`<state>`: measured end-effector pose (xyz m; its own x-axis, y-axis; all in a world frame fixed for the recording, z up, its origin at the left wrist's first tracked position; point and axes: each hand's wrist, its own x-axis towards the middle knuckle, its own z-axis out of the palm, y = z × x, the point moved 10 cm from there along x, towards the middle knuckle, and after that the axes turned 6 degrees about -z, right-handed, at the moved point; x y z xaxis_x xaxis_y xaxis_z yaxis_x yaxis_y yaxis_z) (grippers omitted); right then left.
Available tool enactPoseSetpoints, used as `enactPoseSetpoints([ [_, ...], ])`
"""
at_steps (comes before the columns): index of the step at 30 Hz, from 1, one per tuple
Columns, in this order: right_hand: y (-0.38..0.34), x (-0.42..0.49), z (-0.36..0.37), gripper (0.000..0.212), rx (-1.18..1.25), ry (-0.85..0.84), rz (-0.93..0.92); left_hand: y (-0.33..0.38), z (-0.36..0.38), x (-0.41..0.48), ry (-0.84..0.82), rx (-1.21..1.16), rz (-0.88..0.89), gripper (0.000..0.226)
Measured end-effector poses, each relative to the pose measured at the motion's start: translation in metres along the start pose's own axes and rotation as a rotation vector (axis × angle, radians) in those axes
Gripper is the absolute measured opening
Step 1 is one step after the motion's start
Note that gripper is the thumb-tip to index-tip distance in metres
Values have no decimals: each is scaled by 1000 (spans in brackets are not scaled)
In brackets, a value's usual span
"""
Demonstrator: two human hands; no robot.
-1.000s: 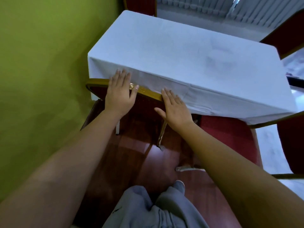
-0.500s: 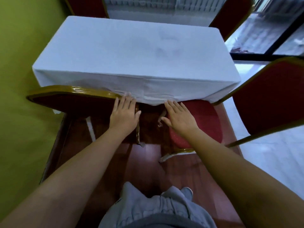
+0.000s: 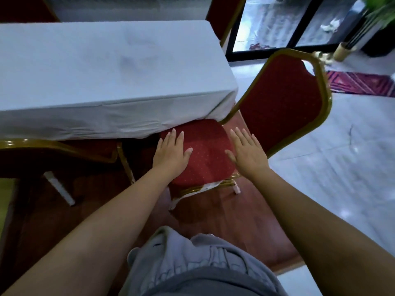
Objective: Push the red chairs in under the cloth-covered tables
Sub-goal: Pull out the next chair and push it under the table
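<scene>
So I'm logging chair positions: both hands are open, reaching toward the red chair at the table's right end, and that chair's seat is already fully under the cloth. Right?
Not quite. The head view shows the red chair with most of its seat out in the open; only its far edge is under the cloth. The rest holds: the left hand and right hand are both open, reaching toward that chair.

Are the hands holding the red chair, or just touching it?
Nothing is gripped. The left hand lies flat and open on the red chair's seat. The right hand is open too, over the seat's right edge; whether it touches cannot be told.
</scene>
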<state>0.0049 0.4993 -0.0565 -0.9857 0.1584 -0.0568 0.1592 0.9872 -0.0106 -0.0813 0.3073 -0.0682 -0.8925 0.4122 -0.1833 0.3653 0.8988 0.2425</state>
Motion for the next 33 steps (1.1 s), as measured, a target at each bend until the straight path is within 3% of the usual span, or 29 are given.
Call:
enactPoseSetpoints([
  [9,124,3,-19,61,32,120,198,112,22,45,-43,-40,87,65],
  [19,240,73,-62,58,-23,245,317,208,23,145,-15,-81,148,66],
  [25,303,115,-82,60,-68,255,330,264,21,207,-59,-126,179,67],
  [33,325,179,-105,56,1,241,194,312,15,242,-19,-123,185,65],
])
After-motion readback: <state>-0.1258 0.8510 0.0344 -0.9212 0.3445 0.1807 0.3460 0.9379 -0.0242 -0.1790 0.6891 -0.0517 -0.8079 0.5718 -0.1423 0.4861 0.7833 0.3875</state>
